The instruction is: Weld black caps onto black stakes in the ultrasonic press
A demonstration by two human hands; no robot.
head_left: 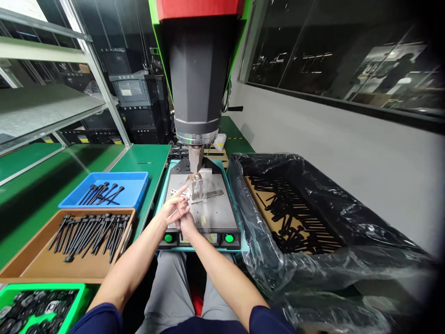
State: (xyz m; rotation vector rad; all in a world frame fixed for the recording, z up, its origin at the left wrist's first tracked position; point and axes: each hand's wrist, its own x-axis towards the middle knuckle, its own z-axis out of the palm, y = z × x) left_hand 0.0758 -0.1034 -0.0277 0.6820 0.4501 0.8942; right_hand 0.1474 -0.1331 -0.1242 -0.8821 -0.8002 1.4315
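Note:
My left hand point(175, 207) is over the front of the machine's metal base plate point(215, 215), palm partly turned up. Its index finger reaches out toward the metal fixture block point(197, 185), while the other fingers bend loosely; I see nothing held in it. Close against it is my right hand point(188, 225), whose fingers are mostly hidden behind the left hand. Just above the fixture block hangs the tapered metal tool head point(196, 157) of the press-like machine point(196, 74). Two green buttons point(229, 238) flank the plate's front edge.
To the left, a blue tray point(141, 185) and a brown tray point(34, 266) hold black long-stemmed parts. A green bin point(81, 297) of black pieces stands nearer. On the right, a plastic-lined box point(347, 208) contains many black stemmed parts. Metal shelving point(93, 74) rises at left.

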